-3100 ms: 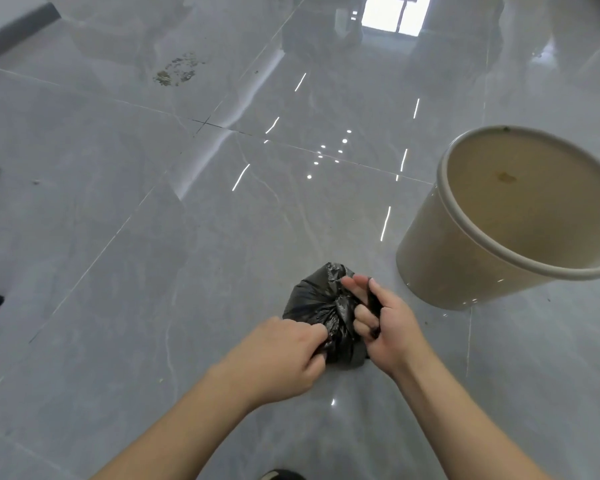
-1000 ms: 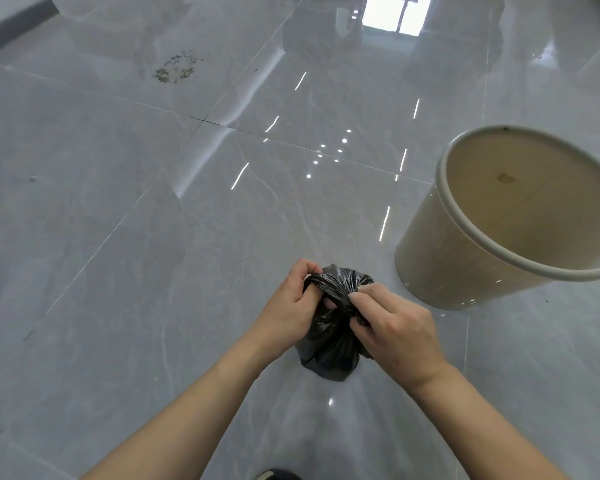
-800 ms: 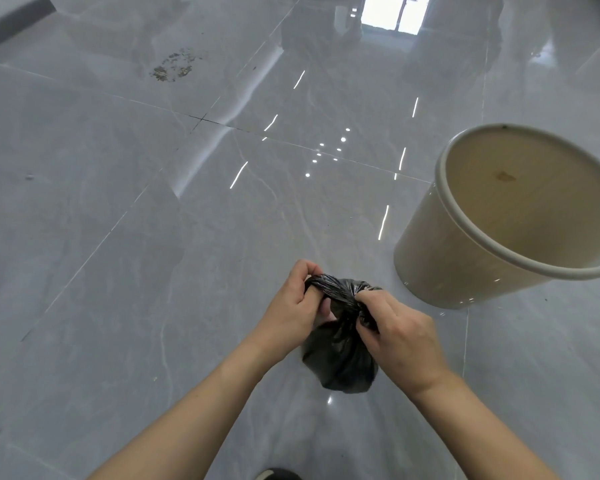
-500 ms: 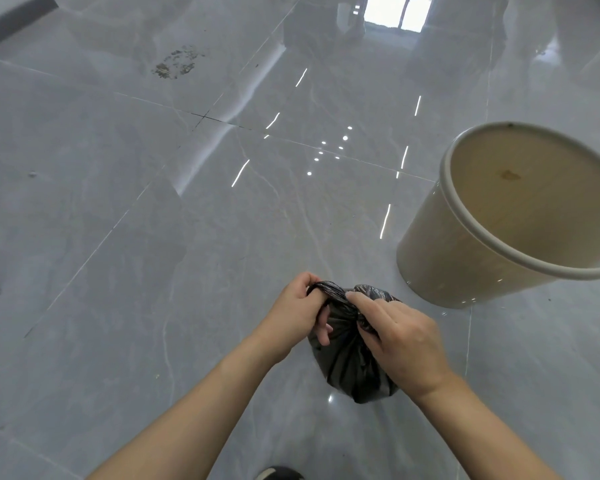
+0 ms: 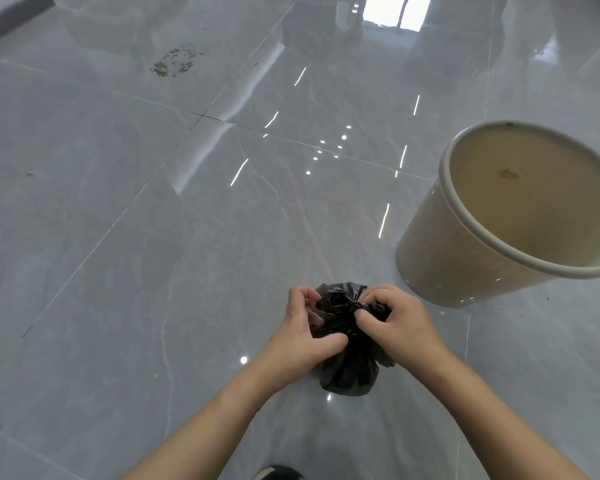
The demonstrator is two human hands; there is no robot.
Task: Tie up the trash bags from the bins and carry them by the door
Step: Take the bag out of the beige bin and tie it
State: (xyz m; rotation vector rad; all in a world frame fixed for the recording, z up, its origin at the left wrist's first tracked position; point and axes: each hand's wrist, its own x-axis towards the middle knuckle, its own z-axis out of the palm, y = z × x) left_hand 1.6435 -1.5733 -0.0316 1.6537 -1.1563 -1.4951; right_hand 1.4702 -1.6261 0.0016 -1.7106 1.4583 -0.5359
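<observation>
Your black trash bag (image 5: 349, 368) hangs above the grey tiled floor (image 5: 153, 237), lower and nearer you than a second ago. Your left hand (image 5: 307, 336) and right hand (image 5: 400, 327) both pinch its gathered neck, now drawn tighter. The beige bin (image 5: 440, 258) stands unmoved near its right.

glossy grey tile floor (image 5: 153, 237) w/ window glare (image 5: 395, 12) (dirty patch (image 5: 175, 60)).

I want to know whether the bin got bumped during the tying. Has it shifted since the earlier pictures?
No. The bin stands at the same spot against the floor tile seam beside it.
</observation>
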